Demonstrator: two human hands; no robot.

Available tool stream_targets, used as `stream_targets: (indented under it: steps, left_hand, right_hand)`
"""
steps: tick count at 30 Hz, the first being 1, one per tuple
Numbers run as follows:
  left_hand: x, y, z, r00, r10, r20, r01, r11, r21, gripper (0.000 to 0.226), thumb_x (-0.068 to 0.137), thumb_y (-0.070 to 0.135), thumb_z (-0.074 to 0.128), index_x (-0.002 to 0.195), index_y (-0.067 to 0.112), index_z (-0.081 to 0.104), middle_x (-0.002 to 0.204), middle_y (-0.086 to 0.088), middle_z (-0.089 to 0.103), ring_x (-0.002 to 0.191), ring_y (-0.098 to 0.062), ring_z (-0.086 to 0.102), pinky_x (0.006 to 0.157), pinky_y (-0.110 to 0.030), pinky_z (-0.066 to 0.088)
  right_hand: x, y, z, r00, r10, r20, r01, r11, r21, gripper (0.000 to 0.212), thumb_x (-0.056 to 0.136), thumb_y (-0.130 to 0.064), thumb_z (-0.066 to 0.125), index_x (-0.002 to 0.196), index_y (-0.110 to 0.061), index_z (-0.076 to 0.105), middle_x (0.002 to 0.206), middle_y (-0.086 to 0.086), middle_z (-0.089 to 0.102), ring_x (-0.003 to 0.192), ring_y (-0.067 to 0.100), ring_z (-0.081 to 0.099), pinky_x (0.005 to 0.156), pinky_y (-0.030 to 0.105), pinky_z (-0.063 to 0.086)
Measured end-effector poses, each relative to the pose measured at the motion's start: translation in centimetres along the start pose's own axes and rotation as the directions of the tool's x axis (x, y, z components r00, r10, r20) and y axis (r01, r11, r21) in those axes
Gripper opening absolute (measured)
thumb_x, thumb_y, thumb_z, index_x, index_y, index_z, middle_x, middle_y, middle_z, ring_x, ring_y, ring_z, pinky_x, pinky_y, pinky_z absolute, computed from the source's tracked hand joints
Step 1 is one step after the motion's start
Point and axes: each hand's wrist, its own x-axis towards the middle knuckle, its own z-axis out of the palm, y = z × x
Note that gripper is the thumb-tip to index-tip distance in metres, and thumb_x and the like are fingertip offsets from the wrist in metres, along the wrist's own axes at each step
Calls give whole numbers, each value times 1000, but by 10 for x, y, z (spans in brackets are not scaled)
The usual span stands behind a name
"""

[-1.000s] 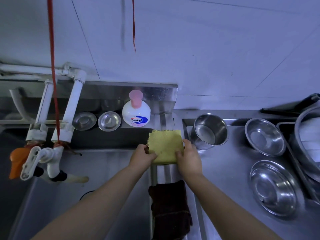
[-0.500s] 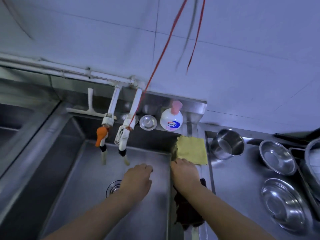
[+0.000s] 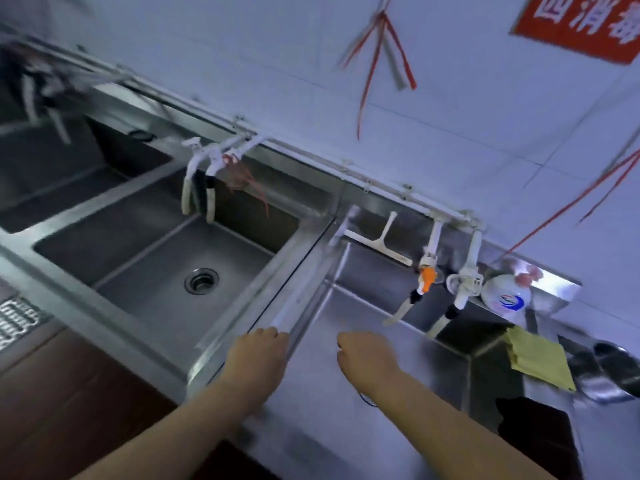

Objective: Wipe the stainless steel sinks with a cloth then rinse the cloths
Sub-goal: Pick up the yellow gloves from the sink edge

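The left hand (image 3: 258,355) lies on the steel rim (image 3: 277,308) that divides the two sinks, its fingers (image 3: 268,332) bent over the edge and touching the metal; whether they clasp it or only rest there cannot be told. The right hand (image 3: 367,356) hangs above the right sink (image 3: 346,393), fingers loosely curled and holding nothing.

Right of that sink, on its far corner, the yellow cloth (image 3: 538,358) lies draped over the edge (folded, flat, touched by neither hand). Nearer the person from the yellow cloth, a dark cloth (image 3: 533,431) hangs over the same edge. The middle sink (image 3: 145,258) sits left of the rim, its drain (image 3: 201,280) open to view.

Behind the right sink two taps hang down, one with an orange handle (image 3: 427,273). Just right of the taps stands a white soap bottle (image 3: 505,297) with a pink pump; its blue and red label is too blurred to read. A white squeegee (image 3: 379,242) leans on the back wall of the right sink, left of the taps. High on the wall above the bottle, a red sign (image 3: 585,24) bears white Chinese characters, cut off by the frame.
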Motion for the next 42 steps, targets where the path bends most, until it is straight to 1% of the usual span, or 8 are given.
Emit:
stream_targets:
  steps: [3,7,10,14,18,25,34,42]
  left_hand:
    - [-49,-86,-21,989,-143,-37,144,989,19,23,90,25,44,112,21,51,115,0,55,107,-21,53,79,-32,42]
    - [-111,-183,-49,950,-291,-112,296,955,30,24,90,29,43,111,21,53,115,2,58,109,-21,54,86,-33,42]
    - [-149,-242,-67,900,-405,-162,411,912,2,24,89,32,45,109,23,54,115,4,59,110,-20,54,86,-33,43]
    - [-183,-303,-79,822,-534,-198,541,841,-23,25,89,36,46,109,22,54,116,3,57,113,-19,52,89,-31,44]
    - [-200,-358,-87,751,-618,-232,626,779,-46,28,90,37,44,112,23,54,117,4,59,113,-18,53,86,-28,44]
    - [-190,-464,-110,659,-718,-223,737,676,3,25,90,36,44,108,23,56,114,5,60,110,-18,54,83,-31,44]
    - [-139,-607,-140,589,-789,-173,802,598,2,27,89,36,44,109,23,56,111,6,59,109,-17,53,83,-31,45]
    - [-122,-715,-143,527,-833,-169,841,540,-34,27,90,40,43,108,25,56,109,8,58,108,-14,52,82,-30,44]
  right_hand:
    - [23,-91,-21,996,-86,-15,86,996,24,31,94,-9,38,65,-17,28,78,5,44,79,25,52,66,34,40]
    - [49,-202,-46,975,-213,-59,211,976,-46,30,92,-14,41,63,-16,32,73,6,48,72,27,48,49,29,24]
    - [67,-270,-61,940,-331,-86,327,943,-61,24,92,-18,42,68,-15,39,85,13,57,75,31,51,54,31,24]
    - [93,-346,-81,876,-468,-122,463,884,-67,24,91,-21,41,68,-16,35,79,9,57,68,26,40,47,29,19]
    - [127,-410,-96,799,-589,-122,578,808,-114,20,93,-24,42,88,-10,56,96,11,63,80,31,55,61,33,32]
    - [221,-510,-113,727,-673,-135,663,740,-115,27,94,-28,42,107,-11,59,109,11,64,100,32,60,78,37,47]
    - [368,-621,-138,656,-742,-137,738,669,-91,20,92,-27,44,93,-12,58,98,9,65,89,31,61,62,30,33]
    - [452,-712,-150,613,-781,-119,773,624,-115,23,92,-31,44,98,-16,60,99,6,65,90,28,62,65,31,40]
